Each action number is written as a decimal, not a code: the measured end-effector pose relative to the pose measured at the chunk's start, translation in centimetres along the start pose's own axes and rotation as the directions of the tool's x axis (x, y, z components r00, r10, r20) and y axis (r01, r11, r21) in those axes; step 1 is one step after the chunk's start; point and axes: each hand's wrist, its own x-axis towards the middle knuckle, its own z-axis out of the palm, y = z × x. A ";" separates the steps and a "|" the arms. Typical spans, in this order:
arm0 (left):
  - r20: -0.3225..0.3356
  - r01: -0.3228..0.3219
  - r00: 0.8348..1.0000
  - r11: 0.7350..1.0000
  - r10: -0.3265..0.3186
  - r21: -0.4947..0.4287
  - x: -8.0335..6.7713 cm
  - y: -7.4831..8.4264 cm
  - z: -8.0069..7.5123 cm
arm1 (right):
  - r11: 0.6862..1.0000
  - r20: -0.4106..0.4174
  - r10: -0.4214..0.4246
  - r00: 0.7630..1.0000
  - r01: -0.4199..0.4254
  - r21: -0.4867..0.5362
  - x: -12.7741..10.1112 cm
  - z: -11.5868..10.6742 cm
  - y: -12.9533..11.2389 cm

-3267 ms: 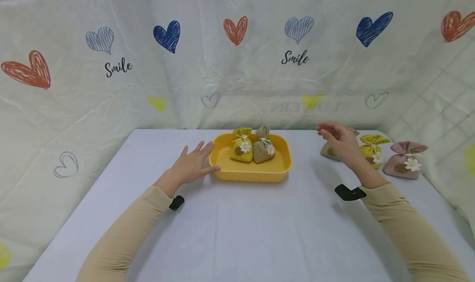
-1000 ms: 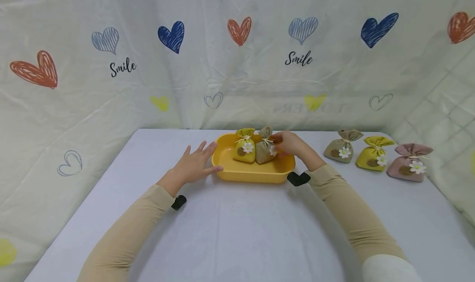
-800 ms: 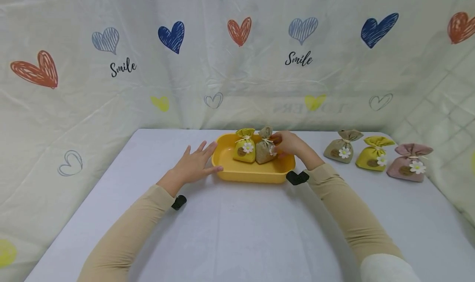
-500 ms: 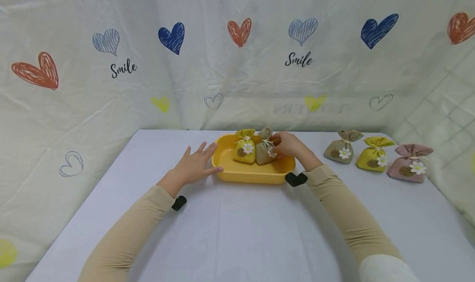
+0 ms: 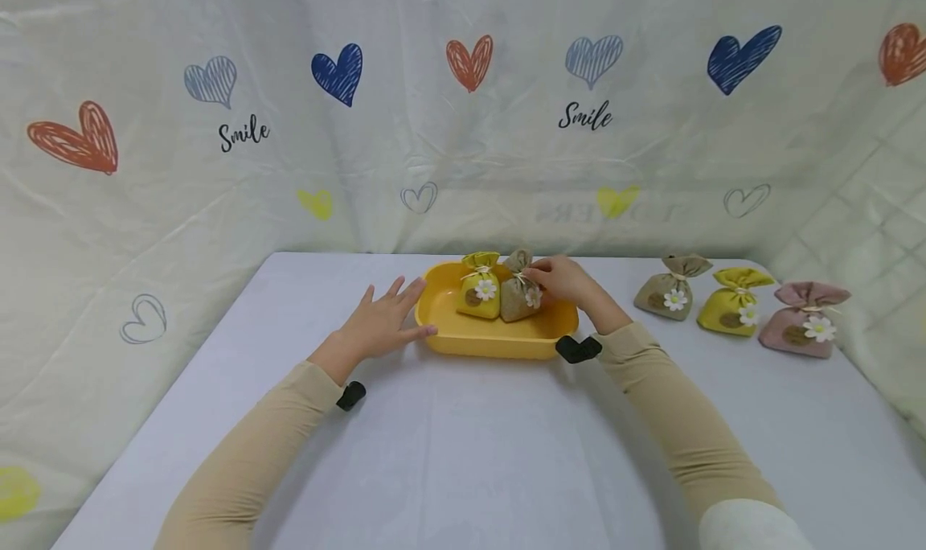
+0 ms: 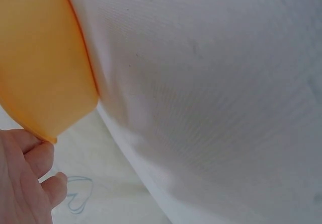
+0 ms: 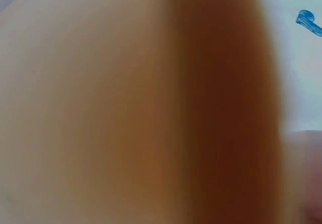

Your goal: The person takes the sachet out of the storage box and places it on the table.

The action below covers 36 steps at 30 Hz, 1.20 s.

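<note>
A yellow tray [image 5: 499, 347] stands at the back middle of the table, holding a yellow cloth pouch [image 5: 473, 302] and a grey-brown cloth pouch [image 5: 515, 302]. Both are tied at the neck and bear a white flower. My left hand [image 5: 376, 325] rests at the tray's left rim, fingers spread; the left wrist view shows its fingertips touching the tray's edge [image 6: 55, 103]. My right hand [image 5: 567, 283] reaches over the tray's right side and pinches the grey-brown pouch near its tied neck. A blurred tan and brown surface fills most of the right wrist view, hiding the fingertips.
On the table's right side a second grey-brown pouch [image 5: 665, 293], another yellow pouch [image 5: 729, 310] and a pink pouch [image 5: 796, 330] stand in a slanting row. A white curtain [image 5: 405, 148] printed with hearts hangs behind the white table [image 5: 470, 453].
My right hand has come from the right-hand pouches to the grey-brown pouch in the tray. Lately its fingers shifted up, uncovering the flower. My left hand has stayed at the rim.
</note>
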 end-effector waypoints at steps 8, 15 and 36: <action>-0.005 -0.008 1.000 1.000 0.008 0.003 0.2 -0.1 0.1 | 0.991 -0.057 0.011 0.998 -0.003 0.132 -0.1 -0.1 0.1; -0.003 -0.007 1.000 1.000 0.007 0.007 0.3 -0.1 0.1 | 0.975 -0.089 0.003 0.996 0.017 0.223 -0.3 -0.1 0.2; -0.002 -0.004 1.000 1.000 0.004 -0.002 0.1 -0.1 0.0 | 0.965 -0.235 -0.150 0.960 0.194 0.175 -1.3 0.3 0.4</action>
